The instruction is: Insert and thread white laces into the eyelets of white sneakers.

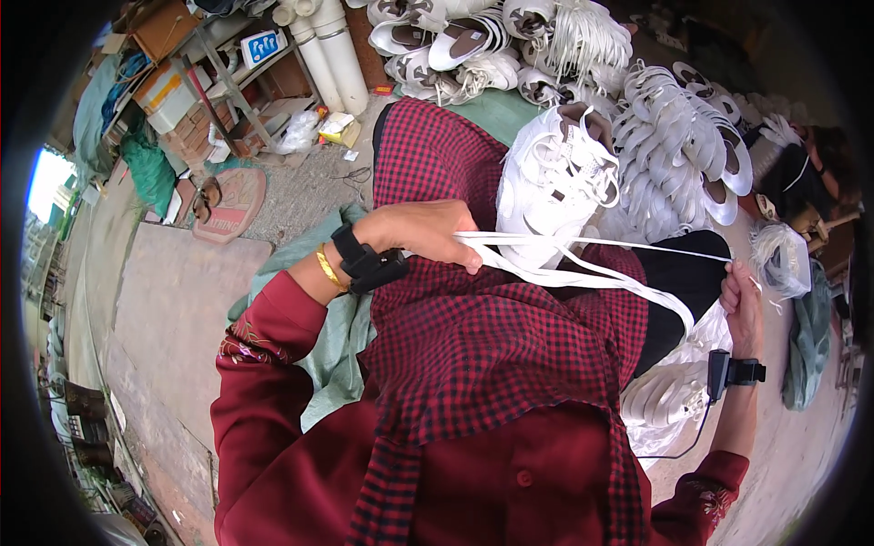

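My left hand [430, 233] is closed around a small bundle of white shoelaces [583, 278], held over my lap. Off to the right, my right hand [742, 296] pinches one lace, which runs taut between the two hands. The other laces of the bundle hang in a loose curve toward my right knee. Just beyond the laces, a white sneaker [546, 187] stands toe down on my lap, its brown lining showing at the top. White laces show across its front; how far they are threaded I cannot make out.
A red-and-black checked apron [492, 355] covers my lap. White sneakers [464, 41] are piled ahead, beside a heap of white shoe parts [669, 150]. A clear bag of white pieces [665, 400] lies by my right leg. White pipes [332, 64] and a cluttered shelf stand far left.
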{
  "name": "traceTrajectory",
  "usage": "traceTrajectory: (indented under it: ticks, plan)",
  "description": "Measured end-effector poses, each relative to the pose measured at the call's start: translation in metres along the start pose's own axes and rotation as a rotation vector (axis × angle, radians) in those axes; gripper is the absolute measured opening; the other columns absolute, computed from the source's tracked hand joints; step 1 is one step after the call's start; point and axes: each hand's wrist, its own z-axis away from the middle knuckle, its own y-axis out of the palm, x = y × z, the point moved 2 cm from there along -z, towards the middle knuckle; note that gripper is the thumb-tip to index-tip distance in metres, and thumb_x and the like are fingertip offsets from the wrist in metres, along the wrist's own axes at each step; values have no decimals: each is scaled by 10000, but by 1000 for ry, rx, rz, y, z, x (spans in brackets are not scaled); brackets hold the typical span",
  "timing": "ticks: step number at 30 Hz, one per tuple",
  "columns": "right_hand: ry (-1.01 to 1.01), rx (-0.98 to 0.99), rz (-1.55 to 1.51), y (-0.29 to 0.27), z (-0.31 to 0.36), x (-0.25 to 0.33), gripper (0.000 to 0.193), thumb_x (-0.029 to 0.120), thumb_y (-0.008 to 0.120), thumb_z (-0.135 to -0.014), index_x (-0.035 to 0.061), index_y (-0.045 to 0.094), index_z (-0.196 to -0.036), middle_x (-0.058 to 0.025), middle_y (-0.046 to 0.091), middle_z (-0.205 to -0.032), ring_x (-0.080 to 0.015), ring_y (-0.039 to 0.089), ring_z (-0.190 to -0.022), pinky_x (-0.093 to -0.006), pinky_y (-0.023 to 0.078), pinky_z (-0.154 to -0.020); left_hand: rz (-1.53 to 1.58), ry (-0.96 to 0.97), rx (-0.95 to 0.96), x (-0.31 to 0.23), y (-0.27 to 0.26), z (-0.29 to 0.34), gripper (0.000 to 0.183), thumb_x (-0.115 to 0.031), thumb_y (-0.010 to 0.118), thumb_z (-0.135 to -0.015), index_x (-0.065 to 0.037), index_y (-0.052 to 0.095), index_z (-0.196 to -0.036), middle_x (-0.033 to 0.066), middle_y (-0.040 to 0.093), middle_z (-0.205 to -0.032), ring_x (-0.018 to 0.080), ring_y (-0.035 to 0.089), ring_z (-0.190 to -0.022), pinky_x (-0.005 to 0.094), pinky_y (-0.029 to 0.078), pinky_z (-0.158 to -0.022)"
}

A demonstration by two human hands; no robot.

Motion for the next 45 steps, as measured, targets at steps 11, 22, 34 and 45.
traceTrajectory:
  ticks: [11, 22, 34, 45]
  plan:
    - [-2, -324, 104, -107, 1, 24, 333, 270, 650, -963, 24, 644, -1187, -11, 660, -1059, -99, 638, -936, -218, 520, -864, 643, 335, -155, -39, -90, 75, 326, -324, 465, -1049, -31, 547, -929, -67, 368, -619, 58, 422, -528, 229, 491, -546]
    - [-336, 540, -59, 289, 9, 203, 540, 504, 407, -1025, 29, 553, -1236, -94, 668, -952, -148, 649, -776, -231, 507, -706, 261, 605, -79, -211, -192, 60, 322, -273, 455, -1056, 12, 586, -985, -104, 290, -601, 15, 258, -490, 183, 233, -393]
    - [-480, 641, 167, 253, -13, 250, 309, 247, 560, -1000, 22, 631, -1200, 100, 274, -623, 22, 185, -485, -183, 123, -425, 378, 522, -196, -174, -187, 82, 245, -222, 554, -999, -7, 663, -1044, -33, 517, -652, 28, 422, -492, 180, 321, -401]
    - [-508, 298, 337, 201, -25, 265, 364, 341, 636, -951, -8, 670, -1052, 106, 310, -606, 25, 233, -473, -166, 156, -417, 337, 421, -386, -126, -174, 88, 361, -298, 559, -1007, -1, 653, -1189, -61, 546, -655, -26, 398, -467, 134, 310, -401]
